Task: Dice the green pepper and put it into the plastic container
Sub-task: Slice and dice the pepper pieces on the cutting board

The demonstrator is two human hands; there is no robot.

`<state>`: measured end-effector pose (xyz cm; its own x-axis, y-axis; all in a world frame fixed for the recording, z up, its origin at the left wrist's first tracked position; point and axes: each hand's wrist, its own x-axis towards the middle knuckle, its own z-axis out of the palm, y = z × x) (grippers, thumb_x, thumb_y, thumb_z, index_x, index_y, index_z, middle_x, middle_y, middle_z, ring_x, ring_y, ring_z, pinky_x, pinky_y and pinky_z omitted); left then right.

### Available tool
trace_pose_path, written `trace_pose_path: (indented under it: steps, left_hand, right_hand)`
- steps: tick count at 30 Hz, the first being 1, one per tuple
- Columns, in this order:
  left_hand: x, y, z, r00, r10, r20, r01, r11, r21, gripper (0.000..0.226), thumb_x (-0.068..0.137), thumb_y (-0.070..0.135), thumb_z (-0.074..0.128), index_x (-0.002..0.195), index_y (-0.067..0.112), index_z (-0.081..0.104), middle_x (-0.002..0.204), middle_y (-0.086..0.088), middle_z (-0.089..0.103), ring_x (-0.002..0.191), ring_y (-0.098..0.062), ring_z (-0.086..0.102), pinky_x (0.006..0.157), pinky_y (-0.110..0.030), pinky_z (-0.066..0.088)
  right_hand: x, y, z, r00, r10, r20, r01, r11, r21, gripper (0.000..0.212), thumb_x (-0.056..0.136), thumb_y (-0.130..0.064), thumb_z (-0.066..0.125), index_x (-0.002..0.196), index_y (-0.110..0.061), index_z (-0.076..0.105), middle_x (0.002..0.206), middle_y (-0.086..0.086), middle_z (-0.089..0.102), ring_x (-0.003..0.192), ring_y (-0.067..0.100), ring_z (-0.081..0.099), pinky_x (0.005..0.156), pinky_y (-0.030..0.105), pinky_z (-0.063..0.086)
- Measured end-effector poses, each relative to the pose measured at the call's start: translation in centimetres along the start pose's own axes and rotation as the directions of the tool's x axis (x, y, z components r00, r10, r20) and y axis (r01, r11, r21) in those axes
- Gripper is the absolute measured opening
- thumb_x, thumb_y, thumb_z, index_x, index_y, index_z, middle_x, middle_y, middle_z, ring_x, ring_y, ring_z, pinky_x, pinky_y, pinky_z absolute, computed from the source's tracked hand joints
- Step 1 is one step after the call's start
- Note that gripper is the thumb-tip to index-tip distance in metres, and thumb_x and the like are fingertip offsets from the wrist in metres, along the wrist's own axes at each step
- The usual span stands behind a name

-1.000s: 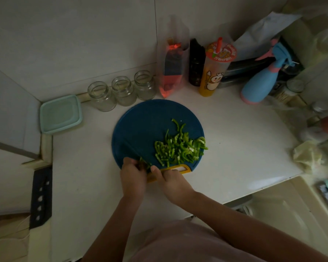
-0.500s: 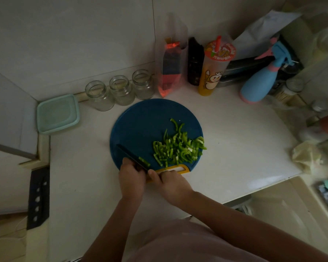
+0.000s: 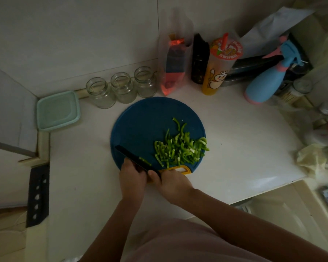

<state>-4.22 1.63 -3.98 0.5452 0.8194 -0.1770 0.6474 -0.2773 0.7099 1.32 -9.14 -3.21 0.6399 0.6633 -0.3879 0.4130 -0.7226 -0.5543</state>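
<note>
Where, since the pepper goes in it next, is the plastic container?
In the head view, the plastic container sits at the far left, just left of the three glass jars and apart from the cutting board.

On the blue board (image 3: pixel 146 125), pepper strips (image 3: pixel 180 150) lie heaped at its near right. The right hand (image 3: pixel 172 183) grips a dark knife (image 3: pixel 133 157), its blade slanting across the near left with one strip on it. The left hand (image 3: pixel 133 178) sits beside the blade, perhaps touching it in the dim light. The container (image 3: pixel 57 110) stands at the far left.
</note>
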Motion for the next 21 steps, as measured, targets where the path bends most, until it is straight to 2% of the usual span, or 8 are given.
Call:
trace_pose_path:
  steps: [3, 5, 8, 11, 14, 16, 18, 21]
  left_hand:
    - [0.0, -0.2, 0.0, 1.0, 0.012, 0.0, -0.012, 1.0, 0.011, 0.008, 0.082, 0.004, 0.06, 0.087, 0.004, 0.054, 0.076, -0.007, 0.06, 0.069, -0.024, 0.056, 0.06, -0.026, 0.036]
    - [0.1, -0.4, 0.2, 1.0, 0.007, -0.007, -0.007, 1.0, 0.024, 0.012, 0.084, 0.006, 0.06, 0.079, 0.008, 0.049, 0.07, -0.007, 0.057, 0.065, -0.026, 0.056, 0.057, -0.028, 0.035]
    - [0.2, -0.6, 0.4, 1.0, 0.005, -0.003, -0.005, 1.0, -0.007, 0.016, 0.084, 0.007, 0.061, 0.076, 0.01, 0.047, 0.068, -0.007, 0.056, 0.063, -0.026, 0.055, 0.056, -0.031, 0.037]
    - [0.1, -0.7, 0.4, 1.0, 0.001, 0.031, 0.0, 1.0, -0.019, 0.015, 0.084, 0.006, 0.06, 0.078, 0.009, 0.047, 0.07, -0.008, 0.055, 0.066, -0.026, 0.054, 0.057, -0.034, 0.04]
    - [-0.1, -0.4, 0.1, 0.999, 0.008, 0.052, -0.007, 1.0, -0.016, 0.013, 0.085, 0.009, 0.059, 0.081, 0.007, 0.047, 0.072, -0.009, 0.055, 0.066, -0.023, 0.051, 0.055, -0.03, 0.036]
    - [-0.2, -0.2, -0.1, 0.999, 0.013, 0.038, -0.012, 1.0, -0.007, 0.015, 0.086, 0.009, 0.057, 0.078, 0.006, 0.045, 0.068, -0.008, 0.053, 0.063, -0.022, 0.048, 0.052, -0.03, 0.031]
    - [-0.3, -0.1, -0.2, 0.999, 0.017, 0.03, -0.017, 1.0, 0.0, 0.015, 0.087, 0.009, 0.056, 0.078, 0.006, 0.044, 0.065, -0.003, 0.049, 0.063, -0.022, 0.047, 0.055, -0.03, 0.029]
    - [-0.3, -0.1, -0.2, 1.0, 0.005, 0.024, -0.005, 1.0, -0.016, 0.014, 0.087, 0.009, 0.057, 0.081, 0.006, 0.046, 0.064, 0.004, 0.047, 0.061, -0.016, 0.046, 0.049, -0.021, 0.028]
  right_hand:
    - [-0.1, -0.3, -1.0, 0.994, -0.043, 0.101, 0.035, 0.996, 0.076, 0.032, 0.094, -0.033, 0.052, 0.1, -0.005, 0.067, 0.072, 0.021, 0.062, 0.062, 0.035, 0.064, 0.049, 0.031, 0.045]
    - [0.9, 1.0, -1.0, 0.987, -0.068, 0.143, 0.053, 0.993, 0.109, 0.049, 0.054, -0.006, 0.076, 0.103, 0.0, 0.07, 0.053, 0.017, 0.057, 0.039, 0.027, 0.056, 0.036, 0.02, 0.028]
    - [1.0, -0.5, -1.9, 0.985, -0.064, 0.162, 0.077, 0.994, -0.08, 0.071, 0.079, -0.004, 0.063, 0.142, 0.007, 0.032, 0.094, 0.03, 0.061, 0.081, 0.036, 0.063, 0.058, 0.032, 0.036]
    - [1.7, -0.8, -1.2, 0.961, -0.121, 0.248, 0.162, 0.975, -0.15, 0.061, 0.098, -0.002, 0.03, 0.149, 0.0, -0.003, 0.122, 0.034, 0.046, 0.107, 0.044, 0.051, 0.074, 0.043, 0.036]
    - [2.2, -1.8, -0.7, 0.982, -0.071, 0.174, 0.078, 0.996, -0.035, 0.05, 0.102, -0.015, 0.027, 0.149, -0.003, 0.015, 0.112, 0.026, 0.051, 0.103, 0.041, 0.054, 0.073, 0.042, 0.042]
    - [2.0, -2.0, -0.7, 0.987, 0.003, 0.163, -0.004, 1.0, 0.008, 0.045, 0.102, -0.036, 0.025, 0.123, -0.003, 0.049, 0.083, 0.01, 0.052, 0.08, 0.031, 0.055, 0.059, 0.032, 0.037]
    - [1.6, -2.4, -0.8, 0.983, 0.074, 0.166, -0.078, 0.997, 0.02, 0.055, 0.101, -0.046, 0.022, 0.099, -0.001, 0.054, 0.066, 0.001, 0.038, 0.057, 0.017, 0.038, 0.053, 0.027, 0.03]
    - [1.5, -2.5, -0.7, 0.989, 0.027, 0.145, -0.025, 1.0, -0.014, 0.055, 0.1, -0.047, 0.022, 0.101, -0.004, 0.056, 0.065, 0.001, 0.036, 0.055, 0.013, 0.031, 0.053, 0.027, 0.03]
